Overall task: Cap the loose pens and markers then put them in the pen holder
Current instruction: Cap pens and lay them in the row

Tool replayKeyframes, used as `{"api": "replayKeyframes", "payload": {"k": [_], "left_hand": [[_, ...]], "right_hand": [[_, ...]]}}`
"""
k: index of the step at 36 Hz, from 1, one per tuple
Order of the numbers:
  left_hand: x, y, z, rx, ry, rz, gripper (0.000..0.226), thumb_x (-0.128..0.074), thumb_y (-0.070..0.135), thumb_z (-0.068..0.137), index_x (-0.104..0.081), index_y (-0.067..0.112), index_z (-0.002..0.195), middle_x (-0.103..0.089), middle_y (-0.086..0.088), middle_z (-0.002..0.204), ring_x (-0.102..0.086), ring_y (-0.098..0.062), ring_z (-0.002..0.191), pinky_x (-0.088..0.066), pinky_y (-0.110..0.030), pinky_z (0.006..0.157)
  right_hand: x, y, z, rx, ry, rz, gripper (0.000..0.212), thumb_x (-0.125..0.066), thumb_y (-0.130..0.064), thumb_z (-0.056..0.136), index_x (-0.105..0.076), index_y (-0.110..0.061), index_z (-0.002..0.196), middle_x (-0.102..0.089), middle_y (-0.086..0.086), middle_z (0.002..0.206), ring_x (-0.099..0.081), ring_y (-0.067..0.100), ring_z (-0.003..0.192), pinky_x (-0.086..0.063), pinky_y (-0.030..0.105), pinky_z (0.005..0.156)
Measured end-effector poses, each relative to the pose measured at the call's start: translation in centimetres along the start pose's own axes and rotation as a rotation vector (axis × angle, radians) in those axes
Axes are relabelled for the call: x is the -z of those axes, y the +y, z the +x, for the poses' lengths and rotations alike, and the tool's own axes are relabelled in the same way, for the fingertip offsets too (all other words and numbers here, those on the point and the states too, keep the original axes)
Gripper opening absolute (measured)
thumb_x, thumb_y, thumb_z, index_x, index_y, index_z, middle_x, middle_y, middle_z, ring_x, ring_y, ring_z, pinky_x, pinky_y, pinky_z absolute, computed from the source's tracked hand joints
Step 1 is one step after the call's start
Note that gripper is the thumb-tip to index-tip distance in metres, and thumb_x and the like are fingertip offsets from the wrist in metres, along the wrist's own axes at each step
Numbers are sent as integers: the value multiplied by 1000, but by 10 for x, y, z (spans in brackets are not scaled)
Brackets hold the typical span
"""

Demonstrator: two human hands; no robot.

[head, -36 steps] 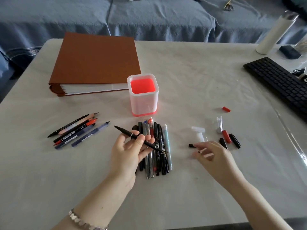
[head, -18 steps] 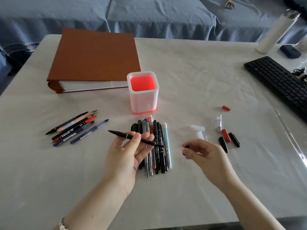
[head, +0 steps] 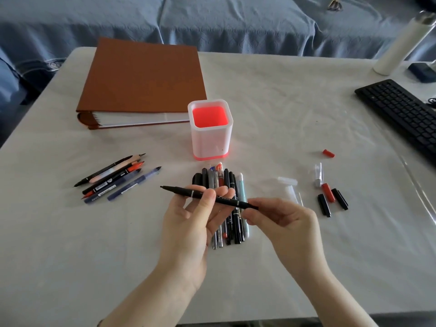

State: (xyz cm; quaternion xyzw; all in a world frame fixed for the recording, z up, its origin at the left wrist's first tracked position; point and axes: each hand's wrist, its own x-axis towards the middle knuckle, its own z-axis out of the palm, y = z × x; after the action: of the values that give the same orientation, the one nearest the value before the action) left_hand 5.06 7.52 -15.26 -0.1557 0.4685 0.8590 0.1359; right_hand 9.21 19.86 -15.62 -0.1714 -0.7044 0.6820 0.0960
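— White cloth is spread over the table [head: 283, 119], with a blue sofa [head: 236, 24] behind; what is being held?

— A black pen [head: 188, 192] is gripped at mid-barrel by the left hand [head: 188, 227], thumb pressed over curled fingers, its bare-looking tip pointed to ten o'clock; the three o'clock end is pinched by the right hand [head: 283, 223], where a small black cap [head: 250, 206] seems to be fitted on.

— How should the capping be done well?

— The barrel should be kept steady and the cap pushed straight along the axis — never at an angle — until it is seated; the other tip should probably be capped too before the pen is dropped into the pen holder [head: 210, 138] at twelve o'clock of the hands.

— What cannot be made out?

— The cap's seating is hidden by the right fingertips; the row of pens [head: 221, 180] under the hands is partly covered, so their capping cannot be judged; the loose caps [head: 330, 199] at three o'clock are too small to be matched — and the barrel print is blurred.
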Motion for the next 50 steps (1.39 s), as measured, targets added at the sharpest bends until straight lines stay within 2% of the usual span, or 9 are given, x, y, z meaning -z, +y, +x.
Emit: {"api": "replayKeyframes", "payload": {"k": [7,9,15,23,30,34,39,41,50], "left_hand": [[-5,-2,-6,-81,-32,58,16,-50,-1,86,-47,10,75,-72,-8,71,-72,-21,79,-57,-24,64],[-7,-1,-7,-105,-48,59,13,-52,2,83,-47,11,75,-72,-9,73,-71,-21,80,-56,-23,64],[-10,3,-2,-123,-90,82,13,-51,1,85,-48,10,77,-72,-7,70,-72,-19,75,-54,-22,58],[-11,-18,9,-135,-171,399,14,-59,1,83,-64,15,81,-74,1,73,-70,-11,72,-54,-18,65],[-5,-14,24,-115,-113,370,14,-58,-4,82,-63,9,80,-72,-3,63,-69,-13,68,-55,-17,63],[7,-9,33,-58,-78,347,12,-56,-5,83,-62,5,80,-69,-4,59,-68,-14,66,-58,-23,65],[20,-5,35,20,-102,418,11,-53,-2,86,-61,5,82,-67,-5,57,-66,-21,66,-58,-23,60],[23,-5,35,65,-116,442,12,-52,-1,88,-61,7,85,-65,-5,57,-67,-19,61,-57,-24,56],[37,4,36,170,-145,446,14,-50,-1,89,-61,5,93,-60,-10,64,-67,-19,60,-58,-32,54]], "right_hand": [[1,3,-1,232,-3,-329,25,-66,-22,70,-68,-34,92,-69,-27,76,-67,2,70,-51,13,67],[0,3,-1,240,5,-301,17,-66,-18,70,-73,-30,80,-68,-26,68,-66,0,64,-48,8,63],[4,-5,6,64,-114,-104,27,-61,5,80,-69,-19,72,-63,-3,51,-56,6,46,-47,13,55],[2,9,15,-57,-107,-170,14,-71,-9,74,-58,-14,74,-71,-2,60,-64,11,52,-48,17,53],[30,22,18,-105,-7,-260,25,-75,-13,70,-58,-24,85,-72,1,67,-65,20,59,-54,26,59],[65,38,28,-58,144,-634,14,-69,-13,78,-61,-24,82,-68,-6,76,-59,8,63,-46,15,58],[97,53,42,-111,276,-1089,20,-52,-17,87,-64,-14,104,-55,6,104,-50,27,98,-34,28,67],[99,55,45,-151,255,-1152,24,-50,-18,88,-61,-14,109,-53,8,108,-50,29,96,-34,29,66],[100,51,51,-240,222,-917,37,-56,-7,81,-53,-13,117,-57,3,93,-56,28,93,-42,30,73]]}}
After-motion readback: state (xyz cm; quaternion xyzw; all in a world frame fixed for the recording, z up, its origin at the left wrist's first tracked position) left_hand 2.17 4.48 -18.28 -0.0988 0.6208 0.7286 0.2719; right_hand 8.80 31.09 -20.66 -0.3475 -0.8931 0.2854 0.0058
